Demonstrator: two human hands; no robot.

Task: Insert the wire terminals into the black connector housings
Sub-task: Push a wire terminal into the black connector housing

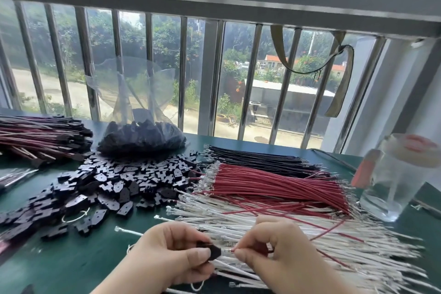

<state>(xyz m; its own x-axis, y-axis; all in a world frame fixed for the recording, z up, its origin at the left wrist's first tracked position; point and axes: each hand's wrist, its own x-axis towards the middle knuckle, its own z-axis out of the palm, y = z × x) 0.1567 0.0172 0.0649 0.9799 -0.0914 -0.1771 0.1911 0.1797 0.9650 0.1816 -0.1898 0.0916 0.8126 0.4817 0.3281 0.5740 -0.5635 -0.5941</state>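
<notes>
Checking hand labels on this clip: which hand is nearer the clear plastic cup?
Right. The right hand, pinching a red wire, lies down-left of the clear plastic cup across the wire piles; the left hand, holding a black housing, is farther left.

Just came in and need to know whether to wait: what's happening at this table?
A person is assembling wire connectors by hand. The left hand pinches one black housing, and the right hand pinches a red wire, its metal end right at the housing's opening. Whether it is already seated is hard to tell. Loose housings lie piled to the left, with black, red and white wires bundled to the right on the green table.
</notes>
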